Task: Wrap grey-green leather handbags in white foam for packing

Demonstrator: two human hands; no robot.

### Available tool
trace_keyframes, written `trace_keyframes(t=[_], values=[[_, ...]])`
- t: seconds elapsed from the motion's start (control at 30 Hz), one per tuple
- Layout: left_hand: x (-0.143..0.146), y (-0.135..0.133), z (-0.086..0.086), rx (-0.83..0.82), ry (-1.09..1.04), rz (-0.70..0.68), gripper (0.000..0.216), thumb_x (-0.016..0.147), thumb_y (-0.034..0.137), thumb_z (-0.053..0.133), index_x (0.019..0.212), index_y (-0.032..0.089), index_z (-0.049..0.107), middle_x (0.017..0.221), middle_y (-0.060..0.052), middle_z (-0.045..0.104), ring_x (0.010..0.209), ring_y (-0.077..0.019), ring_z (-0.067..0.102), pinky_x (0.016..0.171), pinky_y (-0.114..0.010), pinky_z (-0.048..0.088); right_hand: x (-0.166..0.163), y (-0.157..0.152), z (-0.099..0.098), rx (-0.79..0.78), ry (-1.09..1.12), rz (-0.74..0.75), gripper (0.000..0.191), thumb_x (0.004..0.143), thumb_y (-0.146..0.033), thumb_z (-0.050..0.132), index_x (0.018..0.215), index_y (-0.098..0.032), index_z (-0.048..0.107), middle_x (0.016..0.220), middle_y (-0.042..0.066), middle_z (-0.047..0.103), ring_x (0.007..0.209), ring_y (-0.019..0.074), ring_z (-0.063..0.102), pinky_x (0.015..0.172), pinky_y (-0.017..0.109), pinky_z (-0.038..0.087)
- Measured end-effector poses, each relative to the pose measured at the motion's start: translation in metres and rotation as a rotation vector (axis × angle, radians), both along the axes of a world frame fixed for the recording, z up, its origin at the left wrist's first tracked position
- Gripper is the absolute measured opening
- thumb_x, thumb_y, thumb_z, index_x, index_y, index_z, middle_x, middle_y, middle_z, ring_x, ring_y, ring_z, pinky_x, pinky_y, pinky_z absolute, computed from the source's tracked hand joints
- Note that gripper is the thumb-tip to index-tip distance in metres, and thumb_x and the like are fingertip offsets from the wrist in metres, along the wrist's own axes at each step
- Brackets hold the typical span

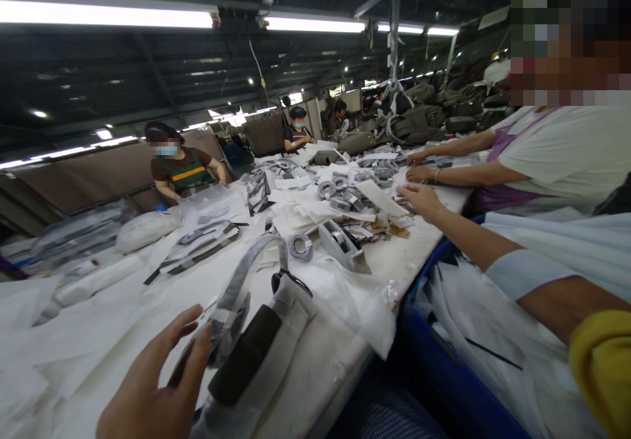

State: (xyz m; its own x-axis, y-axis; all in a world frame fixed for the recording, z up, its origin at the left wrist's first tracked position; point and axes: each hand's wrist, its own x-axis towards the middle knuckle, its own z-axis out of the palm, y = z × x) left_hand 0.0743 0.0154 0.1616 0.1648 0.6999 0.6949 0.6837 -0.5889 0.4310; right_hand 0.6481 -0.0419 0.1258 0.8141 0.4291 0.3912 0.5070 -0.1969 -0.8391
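My left hand (152,386) is low at the front left, blurred, with thumb and fingers apart. Its fingertips reach the end of a grey webbing strap (246,275) that curves up off the white table (197,288). Nothing is clearly gripped. Just right of the hand lies a dark olive pad (244,353) on a white cloth bag (290,334) with a black clip. My right hand does not show. An arm with a yellow sleeve (599,360) sits at the right edge, its hand hidden behind white cloth.
A tape dispenser (342,245) and rolled grey straps (340,192) lie mid-table among white sheets. A co-worker's hand (419,199) reaches in from the right. Other people work at the far side. A blue bin (434,373) with white bags stands beside the table's right edge.
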Motion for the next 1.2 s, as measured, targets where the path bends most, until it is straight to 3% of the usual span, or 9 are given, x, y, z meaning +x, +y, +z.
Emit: trace_keyframes(t=[0.17,0.27,0.37,0.53,0.63,0.77,0.93,1.07,1.2], values=[[0.023,-0.011,0.007,0.294,0.133,-0.135,0.036,0.09,0.036,0.058,0.125,0.028,0.065,0.129,-0.005,0.067,0.114,-0.0282,0.063,0.108,-0.044,0.041,-0.014,0.013,0.047,0.128,0.047,0.147,0.028,0.083,-0.044,0.066,0.082,-0.016,0.068,0.08,0.005,0.071,0.074,0.0153,0.064,0.069,0.025,0.049],[0.046,-0.018,0.011,0.307,0.081,-0.23,0.035,0.089,0.028,0.061,0.123,0.03,0.066,0.128,-0.003,0.067,0.116,-0.0261,0.062,0.109,-0.041,0.041,-0.024,0.02,0.067,0.132,0.1,0.226,0.023,0.078,-0.038,0.073,0.076,-0.016,0.068,0.073,0.003,0.069,0.074,0.0154,0.064,0.069,0.024,0.049],[0.081,-0.022,0.014,0.147,0.009,-0.36,0.031,0.091,0.028,0.058,0.12,0.03,0.067,0.124,-0.003,0.069,0.112,-0.0237,0.065,0.102,-0.038,0.048,-0.037,0.027,0.078,0.141,0.169,0.288,0.021,0.077,-0.035,0.075,0.073,-0.016,0.067,0.07,0.002,0.069,0.072,0.0137,0.065,0.067,0.023,0.05],[0.16,-0.009,0.008,-0.292,-0.212,-0.666,0.031,0.09,0.028,0.059,0.119,0.021,0.067,0.116,-0.009,0.072,0.093,-0.0193,0.071,0.075,-0.028,0.059,-0.07,0.029,0.087,0.193,0.277,0.412,0.021,0.077,-0.035,0.077,0.076,-0.016,0.068,0.076,0.004,0.071,0.072,0.0128,0.068,0.065,0.022,0.052],[0.204,0.006,0.003,-0.365,-0.257,-0.703,0.043,0.084,0.024,0.065,0.127,0.019,0.062,0.127,-0.013,0.066,0.09,-0.0195,0.072,0.069,-0.028,0.058,-0.096,0.021,0.092,0.221,0.321,0.504,0.02,0.077,-0.035,0.078,0.079,-0.017,0.07,0.08,0.005,0.072,0.074,0.0136,0.07,0.067,0.022,0.055],[0.242,0.021,0.001,-0.382,-0.294,-0.658,0.062,0.08,0.03,0.074,0.137,0.018,0.055,0.135,-0.015,0.061,0.078,-0.0161,0.068,0.08,-0.033,0.055,-0.129,0.004,0.1,0.236,0.352,0.621,0.024,0.074,-0.038,0.081,0.078,-0.017,0.072,0.081,0.006,0.073,0.075,0.0154,0.07,0.07,0.024,0.057],[0.251,0.023,0.0,-0.452,-0.403,-0.762,0.052,0.082,0.039,0.071,0.129,0.018,0.063,0.115,-0.009,0.071,0.07,-0.0134,0.062,0.076,-0.03,0.052,-0.153,-0.014,0.102,0.182,0.426,0.776,0.027,0.07,-0.042,0.083,0.081,-0.017,0.075,0.085,0.006,0.074,0.077,0.0148,0.069,0.075,0.023,0.057],[0.242,0.012,0.001,-0.483,-0.452,-0.81,0.031,0.086,0.045,0.065,0.094,0.017,0.077,0.086,-0.004,0.073,0.074,-0.014,0.061,0.074,-0.026,0.05,-0.16,-0.02,0.095,0.175,0.462,0.821,0.028,0.069,-0.043,0.083,0.08,-0.018,0.075,0.084,0.004,0.074,0.075,0.0135,0.068,0.078,0.024,0.056],[0.233,0.003,0.004,-0.562,-0.51,-0.865,0.053,0.091,0.061,0.048,0.097,0.015,0.074,0.078,-0.005,0.069,0.061,-0.0119,0.057,0.052,-0.022,0.043,-0.167,-0.026,0.091,0.183,0.481,0.886,0.03,0.071,-0.043,0.083,0.082,-0.016,0.075,0.087,0.005,0.074,0.08,0.014,0.068,0.085,0.026,0.055]])
